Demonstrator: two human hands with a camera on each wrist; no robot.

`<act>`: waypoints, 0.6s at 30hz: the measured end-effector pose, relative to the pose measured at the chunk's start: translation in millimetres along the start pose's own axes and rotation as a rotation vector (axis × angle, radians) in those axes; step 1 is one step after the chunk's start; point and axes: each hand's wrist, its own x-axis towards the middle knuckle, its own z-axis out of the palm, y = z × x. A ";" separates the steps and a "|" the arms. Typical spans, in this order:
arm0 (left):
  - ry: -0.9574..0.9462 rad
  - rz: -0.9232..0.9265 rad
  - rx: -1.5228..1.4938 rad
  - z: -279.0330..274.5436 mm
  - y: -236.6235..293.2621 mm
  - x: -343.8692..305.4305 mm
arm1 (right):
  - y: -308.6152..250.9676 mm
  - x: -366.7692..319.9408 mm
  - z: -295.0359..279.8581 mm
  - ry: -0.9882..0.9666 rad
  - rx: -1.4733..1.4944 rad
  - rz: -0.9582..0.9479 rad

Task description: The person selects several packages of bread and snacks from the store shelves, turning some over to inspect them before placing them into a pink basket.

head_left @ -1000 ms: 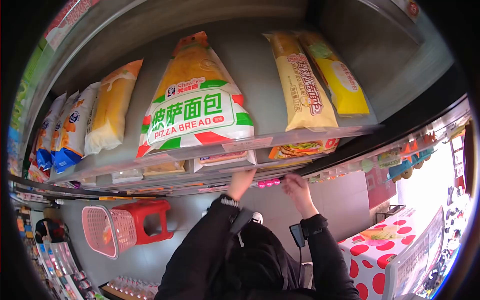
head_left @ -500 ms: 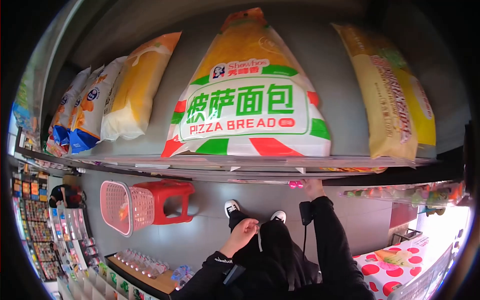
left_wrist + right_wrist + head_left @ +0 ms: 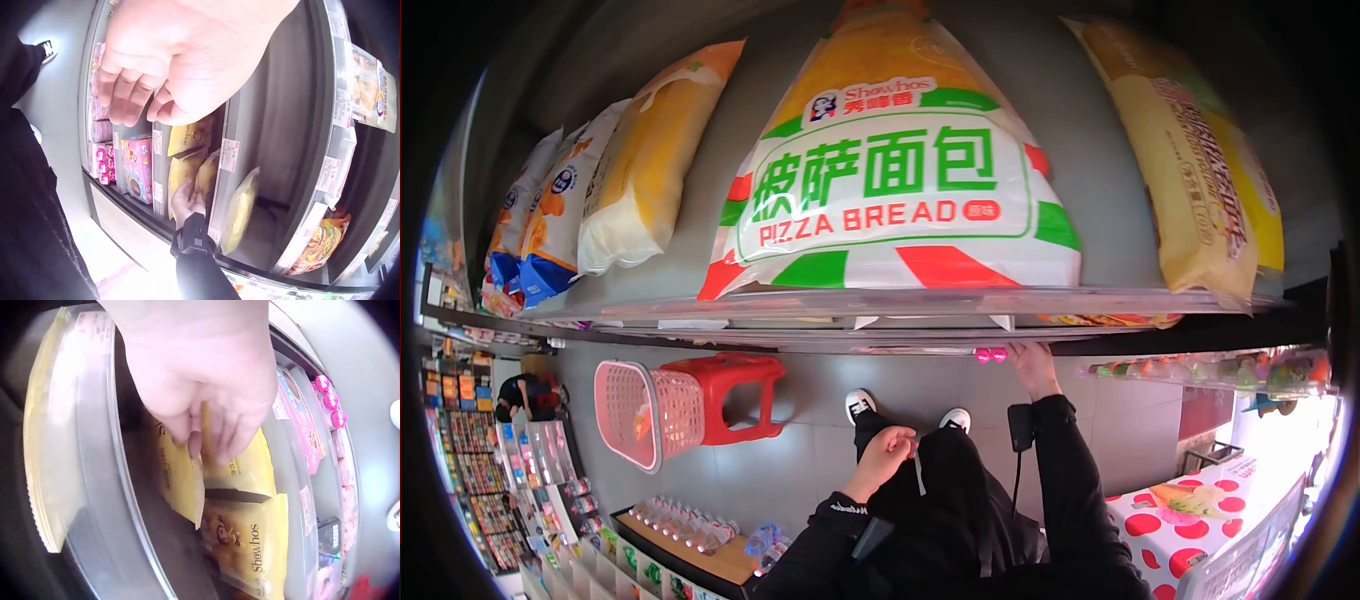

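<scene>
My right hand [image 3: 212, 400] reaches into a lower shelf, thumb and fingers on either side of the edge of a yellow Showhos packet [image 3: 178, 478], pinching it. That packet leans up at an angle. A second yellow packet [image 3: 247, 472] lies behind the fingers, and another Showhos packet [image 3: 247, 544] sits beside it. In the left wrist view the right hand [image 3: 187, 200] is among these yellow packets. My left hand [image 3: 887, 460] hangs in front of my body, fingers loosely curled, holding nothing. The left wrist view shows its palm and bent fingers [image 3: 128, 94].
A large pizza bread bag [image 3: 880, 200] lies on the upper shelf, with long bread packs [image 3: 1190, 170] to its right. Clear shelf lips [image 3: 125, 450] and dividers border the right hand. A pink basket [image 3: 650, 420] and a red stool [image 3: 745, 395] stand on the floor.
My left hand has dropped from the shelf edge to in front of my body. The right hand has moved in to the lower shelf. The head view has shifted closer to the pizza bread.
</scene>
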 end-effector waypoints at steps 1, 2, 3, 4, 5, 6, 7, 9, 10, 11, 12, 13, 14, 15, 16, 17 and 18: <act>-0.015 0.000 0.000 2.8 3.6 3.5 | -4.5 -14.6 6.2 0.009 -0.003 -0.012; -0.070 -0.030 -0.038 5.6 7.9 8.5 | -7.8 -29.1 13.2 0.003 0.000 -0.003; -0.125 -0.061 -0.077 8.8 12.6 13.6 | -13.0 -45.1 23.4 -0.004 0.004 0.007; -0.140 -0.061 -0.075 14.8 18.2 19.5 | -16.7 -59.6 25.4 -0.018 -0.029 0.018; -0.143 -0.118 -0.223 24.7 23.6 26.8 | -20.2 -73.5 27.8 -0.008 -0.030 0.007; -0.145 -0.176 -0.368 36.7 28.2 33.9 | -23.3 -86.1 29.1 -0.016 -0.047 0.050; -0.146 -0.236 -0.511 48.1 29.1 38.9 | -26.3 -97.2 28.2 -0.023 -0.064 0.094; -0.190 -0.269 -0.648 67.4 16.5 57.0 | -29.9 -116.6 21.3 -0.033 -0.085 0.112; -0.238 -0.300 -0.723 78.1 14.4 64.1 | -30.4 -125.7 16.6 -0.043 -0.127 0.158; -0.286 -0.333 -0.799 86.1 12.0 69.4 | -32.0 -134.9 11.6 -0.051 -0.170 0.205; -0.343 -0.308 -0.813 91.8 11.4 71.1 | -34.9 -146.6 14.0 -0.079 -0.188 0.223; -0.353 -0.322 -0.808 96.6 9.2 68.3 | -37.7 -158.1 15.5 -0.064 -0.184 0.217; -0.365 -0.270 -0.813 100.1 11.2 62.2 | -39.7 -168.3 17.0 -0.079 -0.255 0.235; -0.376 -0.216 -0.817 101.7 14.0 55.6 | -39.8 -176.6 16.0 -0.097 -0.324 0.254; -0.393 -0.249 -0.837 98.4 12.7 48.2 | -40.1 -184.4 9.1 -0.094 -0.449 0.270; -0.402 -0.253 -0.828 95.3 14.4 38.9 | -41.0 -191.6 9.8 -0.088 -0.444 0.260; -0.426 -0.255 -0.792 92.6 16.9 27.8 | -43.8 -200.0 12.7 -0.128 -0.511 0.261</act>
